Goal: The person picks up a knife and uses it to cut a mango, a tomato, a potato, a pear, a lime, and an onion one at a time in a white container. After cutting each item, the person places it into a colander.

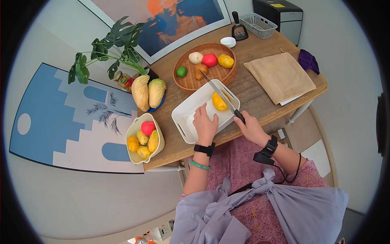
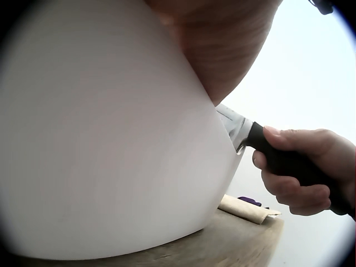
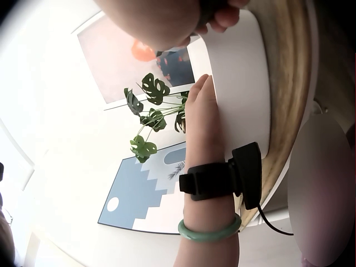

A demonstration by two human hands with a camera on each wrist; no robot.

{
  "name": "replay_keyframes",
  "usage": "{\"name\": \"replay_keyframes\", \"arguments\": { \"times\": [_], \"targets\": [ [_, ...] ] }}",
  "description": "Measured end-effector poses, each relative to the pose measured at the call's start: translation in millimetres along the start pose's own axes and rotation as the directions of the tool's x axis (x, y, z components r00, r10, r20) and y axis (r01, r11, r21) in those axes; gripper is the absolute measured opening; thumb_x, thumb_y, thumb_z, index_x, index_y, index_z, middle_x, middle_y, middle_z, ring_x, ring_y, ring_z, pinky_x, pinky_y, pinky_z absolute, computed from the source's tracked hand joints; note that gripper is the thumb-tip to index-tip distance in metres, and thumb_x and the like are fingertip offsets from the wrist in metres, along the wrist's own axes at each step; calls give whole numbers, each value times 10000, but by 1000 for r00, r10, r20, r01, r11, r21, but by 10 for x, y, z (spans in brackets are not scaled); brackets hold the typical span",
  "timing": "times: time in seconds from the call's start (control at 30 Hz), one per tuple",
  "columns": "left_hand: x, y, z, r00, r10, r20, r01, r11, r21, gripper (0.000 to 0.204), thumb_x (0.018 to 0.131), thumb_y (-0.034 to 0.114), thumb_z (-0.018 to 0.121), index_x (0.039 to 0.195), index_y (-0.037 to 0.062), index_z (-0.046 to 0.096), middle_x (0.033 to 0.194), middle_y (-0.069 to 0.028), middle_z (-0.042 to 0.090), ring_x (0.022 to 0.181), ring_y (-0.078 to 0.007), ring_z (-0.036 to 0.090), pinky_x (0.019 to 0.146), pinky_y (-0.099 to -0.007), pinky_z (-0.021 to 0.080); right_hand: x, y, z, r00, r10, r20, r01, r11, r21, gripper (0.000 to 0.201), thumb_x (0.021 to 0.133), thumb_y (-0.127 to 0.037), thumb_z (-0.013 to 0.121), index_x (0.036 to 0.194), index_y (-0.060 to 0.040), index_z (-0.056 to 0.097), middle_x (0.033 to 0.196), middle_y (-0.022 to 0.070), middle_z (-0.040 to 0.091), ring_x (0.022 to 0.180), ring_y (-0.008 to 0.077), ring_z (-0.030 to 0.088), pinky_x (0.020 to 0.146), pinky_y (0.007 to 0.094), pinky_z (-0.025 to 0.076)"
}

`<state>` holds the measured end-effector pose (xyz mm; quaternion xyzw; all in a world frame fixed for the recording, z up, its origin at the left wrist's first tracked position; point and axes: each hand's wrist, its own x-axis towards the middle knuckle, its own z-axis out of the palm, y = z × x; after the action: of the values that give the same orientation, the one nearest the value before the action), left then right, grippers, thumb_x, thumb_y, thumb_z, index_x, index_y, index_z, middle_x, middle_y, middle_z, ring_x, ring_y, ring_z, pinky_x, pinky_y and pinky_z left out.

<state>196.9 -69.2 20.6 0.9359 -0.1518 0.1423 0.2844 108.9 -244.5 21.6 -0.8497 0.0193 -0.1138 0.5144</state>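
Observation:
My right hand grips the black handle of a kitchen knife, seen closely in the left wrist view. Its long blade points away over the white basin, crossing a glossy yellow, lobed item that looks like a bell pepper. The blade covers part of that item, which lies at the basin's right end. My left hand reaches over the basin's near side with its fingers spread and relaxed, holding nothing. In the left wrist view the basin's outer wall hides those fingers.
Behind the basin, a wicker tray bears several fruits and vegetables. A cream basket of yellow and red produce stands at left, near napa cabbages. A tan cloth bag lies right; a grey basket stands at the back.

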Motion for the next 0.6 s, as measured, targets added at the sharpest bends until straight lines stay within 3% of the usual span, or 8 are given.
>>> {"name": "replay_keyframes", "arguments": {
  "times": [0.03, 0.23, 0.43, 0.6],
  "targets": [
    [13, 25, -2, 1000, 3, 0, -3, 1000, 2, 572, 798, 228, 664, 1310, 53, 477, 1261, -174, 505, 1159, -360, 490, 947, -488, 389, -5, -4, -4, 1000, -17, -6, 17, 1000, 22, 327, 968, -297, 528, 907, 17, 459, 724, 278, 586, 722, 471, 580, 617, 509, 432],
    [192, 239, 35, 999, 36, 22, -35, 999, -40, 609, 796, 306, 706, 1295, 34, 485, 1247, -199, 514, 1128, -383, 514, 937, -458, 440, -13, -48, -56, 998, -34, -55, 39, 996, 82, 305, 968, -290, 532, 923, 4, 468, 720, 255, 590, 708, 453, 587, 604, 488, 435],
    [294, 359, 139, 979, -15, 205, -7, 994, 106, 603, 805, 326, 686, 1329, 124, 465, 1295, -208, 476, 1157, -409, 495, 920, -504, 438, -37, -81, -119, 999, -36, -26, 38, 995, 96, 295, 968, -286, 533, 923, -3, 463, 699, 236, 580, 689, 438, 586, 600, 481, 433],
    [283, 423, 61, 968, -22, 249, 21, 1000, 9, 545, 781, 315, 712, 1229, 110, 481, 1251, -203, 501, 1042, -417, 570, 821, -499, 493, -65, -27, -105, 1000, -27, 8, 26, 995, 96, 299, 969, -285, 530, 916, -1, 453, 682, 229, 571, 674, 439, 576, 590, 483, 424]
  ]
}}
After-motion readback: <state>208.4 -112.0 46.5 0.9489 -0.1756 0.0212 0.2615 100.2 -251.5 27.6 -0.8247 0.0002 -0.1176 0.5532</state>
